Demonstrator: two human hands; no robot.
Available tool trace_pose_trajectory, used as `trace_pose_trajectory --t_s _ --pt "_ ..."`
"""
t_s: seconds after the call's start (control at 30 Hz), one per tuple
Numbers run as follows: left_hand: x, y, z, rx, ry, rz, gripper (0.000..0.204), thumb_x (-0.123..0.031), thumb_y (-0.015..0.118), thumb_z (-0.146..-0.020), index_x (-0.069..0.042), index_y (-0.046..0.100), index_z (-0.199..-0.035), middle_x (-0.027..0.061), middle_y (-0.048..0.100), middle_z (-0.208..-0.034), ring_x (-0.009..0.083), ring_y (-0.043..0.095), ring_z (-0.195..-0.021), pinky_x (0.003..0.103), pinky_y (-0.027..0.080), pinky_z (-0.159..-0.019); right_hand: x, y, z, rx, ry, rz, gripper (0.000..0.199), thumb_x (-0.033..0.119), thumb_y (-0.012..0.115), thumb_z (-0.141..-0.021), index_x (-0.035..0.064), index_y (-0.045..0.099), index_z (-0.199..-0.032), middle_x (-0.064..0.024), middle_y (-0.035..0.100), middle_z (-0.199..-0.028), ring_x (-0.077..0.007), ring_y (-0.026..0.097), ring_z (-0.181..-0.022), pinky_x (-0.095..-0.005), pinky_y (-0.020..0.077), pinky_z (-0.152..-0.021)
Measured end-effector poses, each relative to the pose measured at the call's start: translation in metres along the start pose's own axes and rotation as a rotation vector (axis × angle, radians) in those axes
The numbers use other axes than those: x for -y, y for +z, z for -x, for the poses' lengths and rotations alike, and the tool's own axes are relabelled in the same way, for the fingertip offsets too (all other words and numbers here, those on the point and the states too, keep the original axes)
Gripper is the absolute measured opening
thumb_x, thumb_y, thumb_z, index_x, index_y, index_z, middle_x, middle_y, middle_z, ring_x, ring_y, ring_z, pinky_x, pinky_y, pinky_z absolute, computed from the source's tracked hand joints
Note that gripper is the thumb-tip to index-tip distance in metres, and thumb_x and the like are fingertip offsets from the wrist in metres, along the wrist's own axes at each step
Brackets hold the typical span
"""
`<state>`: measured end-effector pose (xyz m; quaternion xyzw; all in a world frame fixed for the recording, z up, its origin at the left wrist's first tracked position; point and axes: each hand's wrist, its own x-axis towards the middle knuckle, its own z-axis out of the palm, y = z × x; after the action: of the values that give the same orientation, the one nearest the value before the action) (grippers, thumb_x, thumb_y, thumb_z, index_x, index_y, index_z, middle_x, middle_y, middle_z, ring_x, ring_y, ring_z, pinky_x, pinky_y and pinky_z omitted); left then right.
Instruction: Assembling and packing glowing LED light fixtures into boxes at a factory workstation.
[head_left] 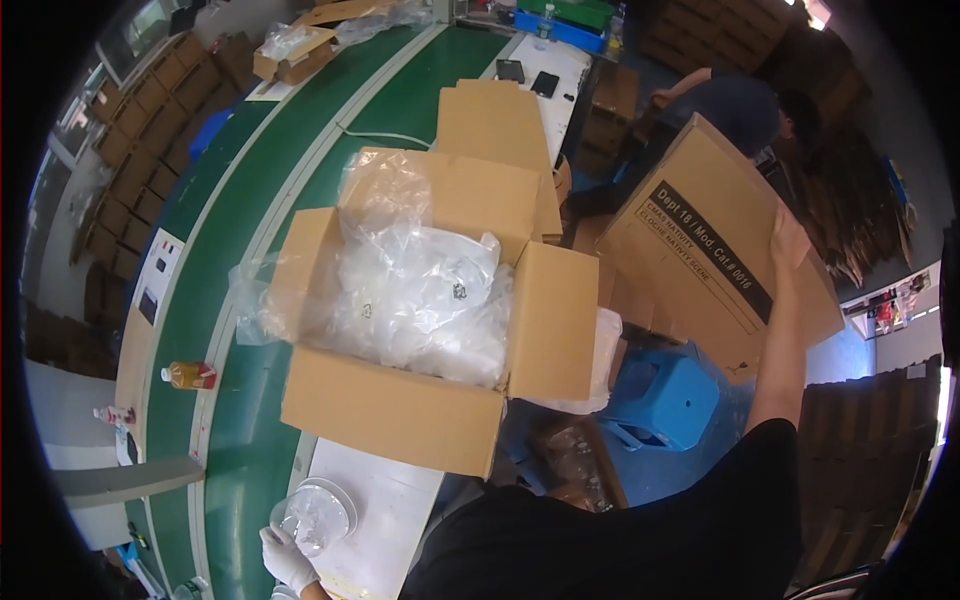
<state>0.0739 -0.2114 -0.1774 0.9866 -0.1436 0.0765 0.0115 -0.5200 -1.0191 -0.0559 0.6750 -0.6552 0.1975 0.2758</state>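
My bare right hand (pixel 788 243) reaches up and to the right. It is closed over the edge of a large brown carton (pixel 665 270) that tilts at an angle, printed side toward me. My left hand does not show. Just left of the carton stands an open cardboard box (pixel 395 415) with its flaps folded out. Inside lies a bulky load wrapped in clear plastic bags (pixel 420 290), and some film hangs over the left flap. At the lower left a white-gloved hand (pixel 287 560), seemingly a co-worker's, holds a clear round plastic piece (pixel 318 518).
The box stands over a green conveyor (pixel 250 385) with pale rails. A bottle of orange drink (pixel 188 375) lies on it. A blue stool (pixel 665 395) is below the tilted carton. Another person (pixel 725 115) bends beyond it. Stacked cartons (pixel 155 130) line the far left.
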Motion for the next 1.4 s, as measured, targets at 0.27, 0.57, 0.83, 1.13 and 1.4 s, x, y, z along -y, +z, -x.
trace_pose_trajectory --t_s 0.27,0.57,0.83,1.13,1.4 --pt "-0.014 -0.001 0.006 0.066 -0.057 0.021 0.033 -0.032 0.052 -0.102 -0.003 0.058 -0.087 0.0243 0.063 -0.075 0.0447 0.062 -0.066 0.052 0.046 -0.058 0.035 0.113 0.081 0.225 -0.006 0.023 0.048 0.051 0.035 -0.104 0.0247 0.074 -0.117 -0.0178 0.072 -0.089 -0.0371 0.07 -0.082 -0.0489 0.0557 -0.075" --pt "-0.013 0.031 0.03 0.125 -0.061 -0.12 0.031 -0.027 0.056 -0.101 -0.001 0.055 -0.085 0.0248 0.064 -0.077 0.0454 0.063 -0.07 0.052 0.048 -0.059 0.055 0.208 0.166 0.317 -0.009 -0.082 0.054 0.055 0.03 -0.105 0.0229 0.07 -0.124 -0.0176 0.073 -0.099 -0.0431 0.068 -0.09 -0.0521 0.0541 -0.079" --pt "-0.015 0.028 0.047 0.136 -0.139 0.008 0.03 -0.032 0.055 -0.102 -0.003 0.057 -0.093 0.0177 0.066 -0.082 0.0363 0.066 -0.075 0.046 0.05 -0.069 0.111 0.154 0.178 0.641 0.003 -0.263 0.067 0.064 0.031 -0.101 0.0122 0.066 -0.127 -0.0211 0.069 -0.115 -0.0438 0.062 -0.11 -0.0519 0.0489 -0.091" --pt "-0.021 0.025 0.045 0.168 -0.124 0.189 0.03 -0.03 0.054 -0.103 0.0 0.055 -0.104 0.0216 0.068 -0.098 0.0386 0.067 -0.089 0.046 0.052 -0.077 0.078 0.096 0.182 0.715 -0.398 -0.626 0.036 0.019 0.068 -0.094 -0.0014 0.059 -0.122 -0.0253 0.069 -0.109 -0.043 0.065 -0.106 -0.0417 0.0515 -0.085" --pt "-0.02 0.019 0.046 0.186 -0.148 0.289 0.026 -0.025 0.058 -0.1 0.001 0.059 -0.103 0.0242 0.068 -0.104 0.0391 0.068 -0.097 0.044 0.052 -0.084 0.024 0.102 0.236 0.708 -0.538 -0.457 0.045 0.024 0.073 -0.09 0.0001 0.063 -0.127 -0.0279 0.067 -0.113 -0.0455 0.063 -0.107 -0.0426 0.0508 -0.089"
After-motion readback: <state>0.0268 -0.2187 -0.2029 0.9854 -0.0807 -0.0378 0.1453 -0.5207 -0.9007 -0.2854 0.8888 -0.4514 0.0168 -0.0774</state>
